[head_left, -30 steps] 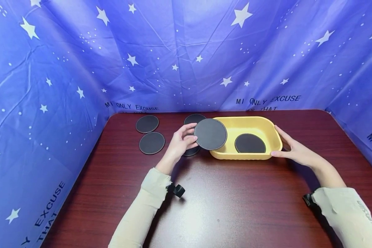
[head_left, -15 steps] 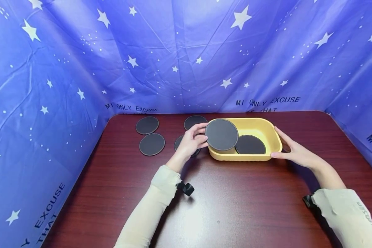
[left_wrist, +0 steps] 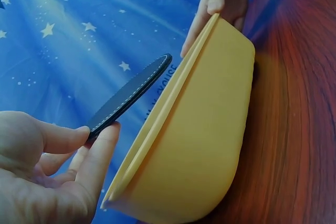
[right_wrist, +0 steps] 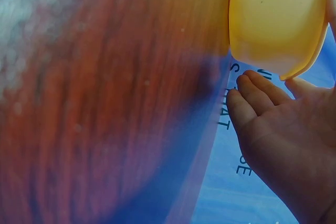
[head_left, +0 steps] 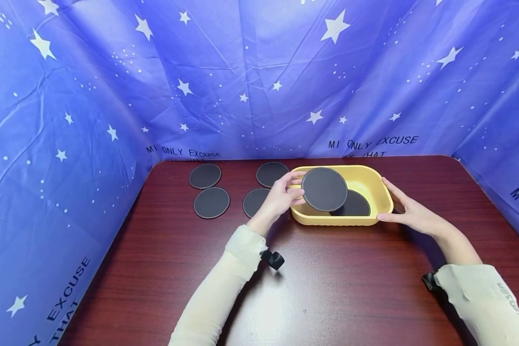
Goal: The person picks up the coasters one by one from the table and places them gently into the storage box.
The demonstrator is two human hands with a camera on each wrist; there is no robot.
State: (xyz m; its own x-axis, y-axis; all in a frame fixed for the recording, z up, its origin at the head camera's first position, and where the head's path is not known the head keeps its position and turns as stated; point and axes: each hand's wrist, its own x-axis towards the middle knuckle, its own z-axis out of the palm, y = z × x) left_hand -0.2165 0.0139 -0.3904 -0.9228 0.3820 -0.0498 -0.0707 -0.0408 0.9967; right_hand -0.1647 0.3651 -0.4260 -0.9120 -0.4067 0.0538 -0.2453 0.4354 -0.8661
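My left hand pinches a round black coaster with pale edge stitching between thumb and fingers. It is held tilted over the left part of a yellow plastic bin. From the left wrist, the coaster shows edge-on above the bin's rim. Another dark coaster lies inside the bin, partly covered by the held one. At the bin's right end, my right hand spreads its thumb and straight index finger against the outer corners. Its other fingers extend below the bin wall in the right wrist view.
Left of the bin, two coasters lie on the reddish-brown table: a far coaster and a nearer coaster partly behind the left wrist. Farther left are another coaster and a coaster. A blue star-print curtain surrounds the table.
My left hand has carried the coaster rightward, from the bin's left edge to over its inside, where it now overlaps the coaster within. The right hand and the bin stay in place.
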